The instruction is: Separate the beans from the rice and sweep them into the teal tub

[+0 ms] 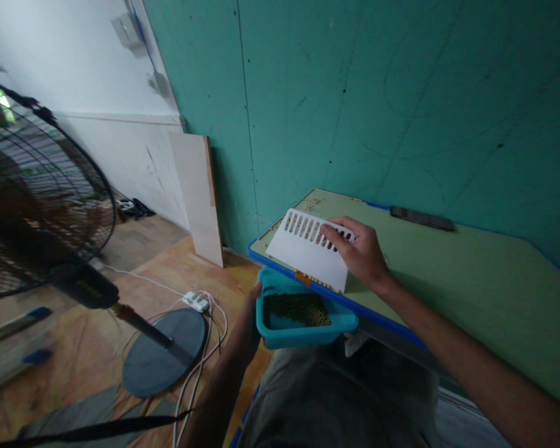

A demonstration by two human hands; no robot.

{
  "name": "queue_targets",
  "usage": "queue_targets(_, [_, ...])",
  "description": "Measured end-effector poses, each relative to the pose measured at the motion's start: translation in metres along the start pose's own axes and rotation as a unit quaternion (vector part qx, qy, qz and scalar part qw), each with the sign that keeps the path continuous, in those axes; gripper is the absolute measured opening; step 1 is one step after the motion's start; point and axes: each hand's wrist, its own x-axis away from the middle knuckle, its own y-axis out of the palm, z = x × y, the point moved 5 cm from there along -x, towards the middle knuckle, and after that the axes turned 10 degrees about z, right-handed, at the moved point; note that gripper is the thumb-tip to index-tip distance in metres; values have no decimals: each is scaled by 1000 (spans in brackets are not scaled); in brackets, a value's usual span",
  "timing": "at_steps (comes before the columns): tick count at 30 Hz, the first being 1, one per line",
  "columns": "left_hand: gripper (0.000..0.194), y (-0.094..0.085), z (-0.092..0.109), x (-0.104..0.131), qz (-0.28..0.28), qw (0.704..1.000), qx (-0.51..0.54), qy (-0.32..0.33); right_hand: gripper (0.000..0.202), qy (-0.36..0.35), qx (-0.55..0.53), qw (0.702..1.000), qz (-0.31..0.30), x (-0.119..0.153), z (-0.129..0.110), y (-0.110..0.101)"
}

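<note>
Fingers of the right hand [354, 246] are closed on the slotted end of a white sheet [303, 254], thumb flat across its face, the others mostly hidden behind. It looks thin, light and fairly stiff, probably plastic, so a light pinch should hold it; the smooth face may slip, while the slots give some bite. Bare of slots, its lower part leans over the counter's left corner, and gripping the slotted band, as here, leaves that straight edge free. Pressed hard, it would likely flex rather than break.

Left-hand [251, 317] fingers grip the left end of a teal tub [289, 339], thumb up by the rim, the rest hard to see in shadow. The tub sits just below the counter edge, partly covered by it. Its wall looks rigid and smooth; with a layer of grain [303, 309] inside it should weigh more than the sheet, and the rim or end wall is the sound place to hold. Loose grain would probably slide if it tipped.

Farther out, more kernels [312, 203] lie on the green counter [457, 280], with a dark slab [422, 218] by the wall [308, 93]. A fan [42, 205] stands at left.
</note>
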Motion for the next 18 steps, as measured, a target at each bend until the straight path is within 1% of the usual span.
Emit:
queue_targets(4, [38, -2, -1, 0, 15, 1000, 3, 1, 32, 4, -1, 1000, -2, 1, 1, 1])
queue_targets(6, [39, -3, 0, 0, 18, 1000, 3, 1, 33, 6, -4, 1000, -2, 1, 1, 2])
queue_targets(10, [42, -2, 0, 1, 10, 1000, -5, -5, 33, 3, -9, 1000, -4, 1, 0, 3])
queue_targets(15, [32, -1, 1, 1, 8, 1000, 1, 11, 30, 0, -11, 1000, -8, 1, -1, 4])
queue_targets(18, [32, 0, 0, 1, 7, 1000, 1, 12, 30, 0, -13, 1000, -11, 0, -2, 5])
